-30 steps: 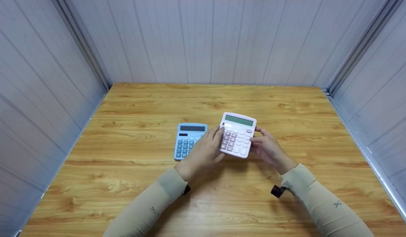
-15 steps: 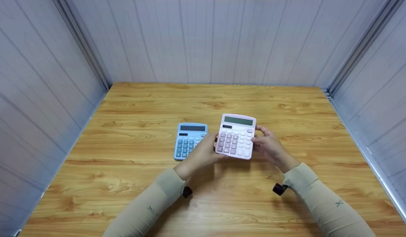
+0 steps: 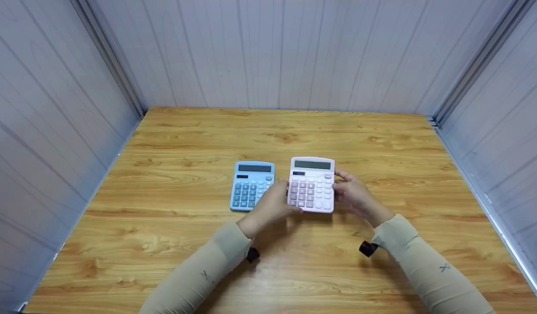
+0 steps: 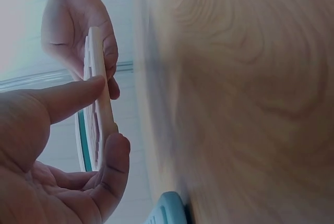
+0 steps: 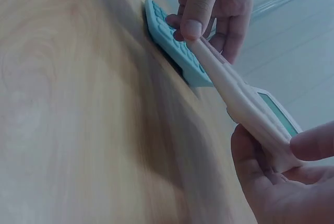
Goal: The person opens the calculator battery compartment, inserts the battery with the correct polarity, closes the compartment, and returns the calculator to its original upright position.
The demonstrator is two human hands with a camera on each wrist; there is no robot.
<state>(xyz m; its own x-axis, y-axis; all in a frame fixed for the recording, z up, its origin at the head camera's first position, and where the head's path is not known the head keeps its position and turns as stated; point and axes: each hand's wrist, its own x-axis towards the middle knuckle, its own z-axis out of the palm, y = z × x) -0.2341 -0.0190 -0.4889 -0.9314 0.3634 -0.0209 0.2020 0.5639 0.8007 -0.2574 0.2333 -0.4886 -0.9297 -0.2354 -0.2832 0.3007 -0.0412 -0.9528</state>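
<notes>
A pink calculator (image 3: 311, 185) is held above the table between both hands, its screen end away from me. My left hand (image 3: 273, 204) grips its lower left corner, thumb along the near edge and fingers underneath. At the right edge, my right hand (image 3: 355, 192) pinches it with the thumb on the side and fingers below. In the right wrist view the pink calculator (image 5: 245, 101) is tilted and off the wood. A blue calculator (image 3: 246, 185) lies on the table just left of it, its lower right part hidden behind my left hand.
The wooden table (image 3: 164, 244) has a pale panelled wall (image 3: 268, 56) behind it and further panels at the left and right. A black wrist device (image 3: 368, 248) hangs below the right sleeve, another below the left.
The pink calculator has come down slightly toward me and turned from slanted to nearly straight. My left hand has slid from its left face to its lower left corner. The blue calculator stays put.
</notes>
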